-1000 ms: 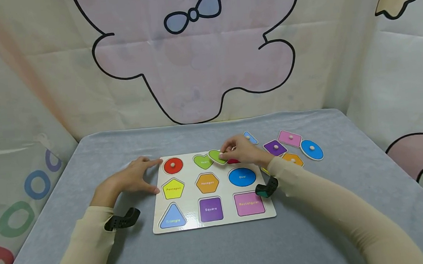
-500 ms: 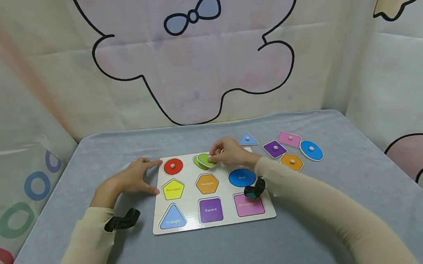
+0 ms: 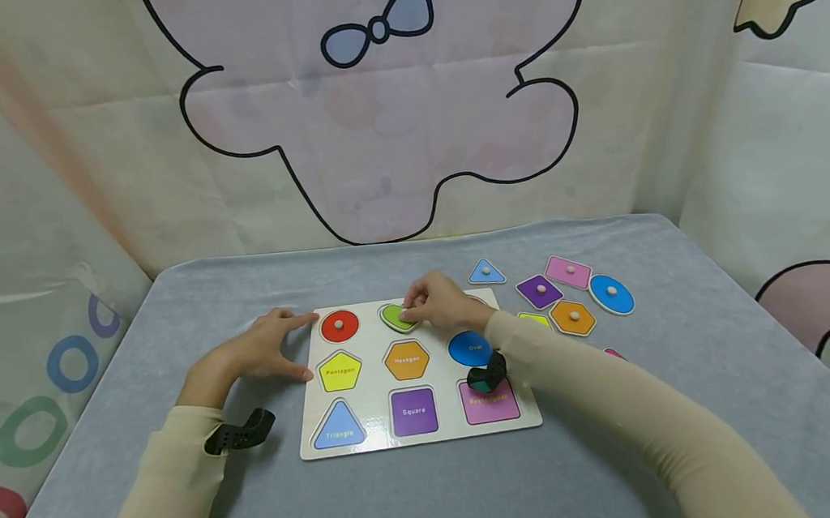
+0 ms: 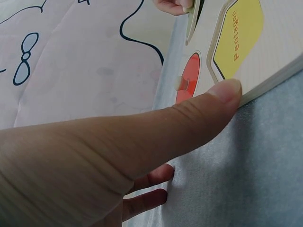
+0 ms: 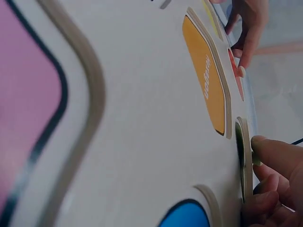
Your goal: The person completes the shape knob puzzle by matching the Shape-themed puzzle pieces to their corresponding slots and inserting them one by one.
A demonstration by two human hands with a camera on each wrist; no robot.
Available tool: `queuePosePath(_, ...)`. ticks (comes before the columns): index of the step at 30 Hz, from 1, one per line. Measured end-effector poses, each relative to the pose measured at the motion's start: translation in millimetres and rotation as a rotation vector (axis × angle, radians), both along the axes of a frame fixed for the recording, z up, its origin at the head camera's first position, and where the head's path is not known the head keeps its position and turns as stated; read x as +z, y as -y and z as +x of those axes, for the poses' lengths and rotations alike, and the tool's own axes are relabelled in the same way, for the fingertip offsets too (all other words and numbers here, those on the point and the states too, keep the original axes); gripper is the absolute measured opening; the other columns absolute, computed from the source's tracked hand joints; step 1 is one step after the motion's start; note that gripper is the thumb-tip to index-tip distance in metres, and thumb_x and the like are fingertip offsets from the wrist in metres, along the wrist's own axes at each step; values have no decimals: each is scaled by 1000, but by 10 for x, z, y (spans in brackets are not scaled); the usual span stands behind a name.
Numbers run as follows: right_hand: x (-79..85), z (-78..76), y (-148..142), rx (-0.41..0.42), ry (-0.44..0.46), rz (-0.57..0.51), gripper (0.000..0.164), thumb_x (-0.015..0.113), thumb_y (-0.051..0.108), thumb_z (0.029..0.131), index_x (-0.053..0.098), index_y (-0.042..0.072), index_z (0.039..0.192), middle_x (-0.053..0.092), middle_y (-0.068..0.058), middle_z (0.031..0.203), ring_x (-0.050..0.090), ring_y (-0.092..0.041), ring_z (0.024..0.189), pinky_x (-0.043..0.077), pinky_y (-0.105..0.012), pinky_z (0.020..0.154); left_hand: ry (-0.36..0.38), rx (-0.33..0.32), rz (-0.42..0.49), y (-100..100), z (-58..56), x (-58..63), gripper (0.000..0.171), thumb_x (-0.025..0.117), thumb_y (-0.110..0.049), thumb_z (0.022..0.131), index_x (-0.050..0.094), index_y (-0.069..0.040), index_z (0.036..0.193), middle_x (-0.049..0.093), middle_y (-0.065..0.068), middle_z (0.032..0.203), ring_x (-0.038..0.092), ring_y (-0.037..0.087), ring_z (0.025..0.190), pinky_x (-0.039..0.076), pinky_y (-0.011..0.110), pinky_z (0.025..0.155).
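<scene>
A white puzzle board [image 3: 374, 384] with coloured, labelled recesses lies flat on the table. My right hand [image 3: 443, 301] pinches a green heart puzzle piece [image 3: 394, 319] by its knob, right over the heart recess in the top row. In the right wrist view the heart's pale edge stands slightly proud of the board, tilted. Thumb and index finger of my left hand [image 3: 257, 349] are spread along the board's left edge. In the left wrist view the thumb [image 4: 222, 94] touches the board's corner edge near the pentagon recess. A red circle piece [image 3: 340, 325] sits in its recess.
Right of the board lie a blue triangle [image 3: 486, 272], purple square [image 3: 539, 291], pink rectangle [image 3: 568, 272], blue oval [image 3: 611, 294] and orange hexagon piece [image 3: 572, 317]. A yellow piece [image 3: 534, 319] is partly behind the right sleeve. A printed cloth [image 3: 390, 131] hangs behind the table.
My right hand has moved left across the board's top with the green heart, from beside the heart recess to over it. The left hand has stayed at the board's left edge.
</scene>
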State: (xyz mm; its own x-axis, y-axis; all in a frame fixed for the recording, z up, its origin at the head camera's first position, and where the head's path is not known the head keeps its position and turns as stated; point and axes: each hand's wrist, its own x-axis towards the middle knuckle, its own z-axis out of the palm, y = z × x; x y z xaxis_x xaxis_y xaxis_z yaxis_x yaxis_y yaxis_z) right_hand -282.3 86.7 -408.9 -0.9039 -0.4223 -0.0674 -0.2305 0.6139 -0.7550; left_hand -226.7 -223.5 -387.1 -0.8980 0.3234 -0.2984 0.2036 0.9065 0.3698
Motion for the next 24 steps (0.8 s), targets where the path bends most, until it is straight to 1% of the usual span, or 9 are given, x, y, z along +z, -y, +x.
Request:
queuePosePath(5, -3, 25, 31, -17, -19, 14, 16, 79, 18, 89, 74, 3, 92, 48, 2, 65, 47, -14, 67, 34, -20, 58, -3, -5, -4, -14, 11, 2, 104, 90, -43, 72, 37, -19, 158, 34, 30, 154, 35, 49, 138, 41, 70, 107)
queuePosePath(12, -6, 34, 56, -34, -15, 23, 15, 78, 19, 90, 74, 4, 91, 47, 2, 65, 48, -13, 68, 34, -20, 58, -5, -10, -2, -17, 5, 4, 104, 90, -44, 72, 37, -18, 158, 34, 30, 154, 35, 48, 138, 40, 70, 108)
queuePosePath(17, -16, 34, 70, -43, -29, 49, 15, 78, 20, 90, 73, 6, 91, 48, 2, 66, 48, -13, 68, 36, -20, 60, -7, -21, 1, -3, 3, 4, 104, 90, -44, 72, 37, -18, 158, 34, 30, 154, 35, 49, 138, 39, 70, 108)
queuePosePath(24, -1, 51, 94, -53, -37, 86, 16, 79, 22, 89, 74, 8, 89, 49, 1, 66, 50, -14, 70, 37, -21, 61, -7, -19, 2, -3, 3, 3, 104, 90, -44, 72, 37, -18, 158, 34, 30, 154, 35, 49, 137, 40, 70, 107)
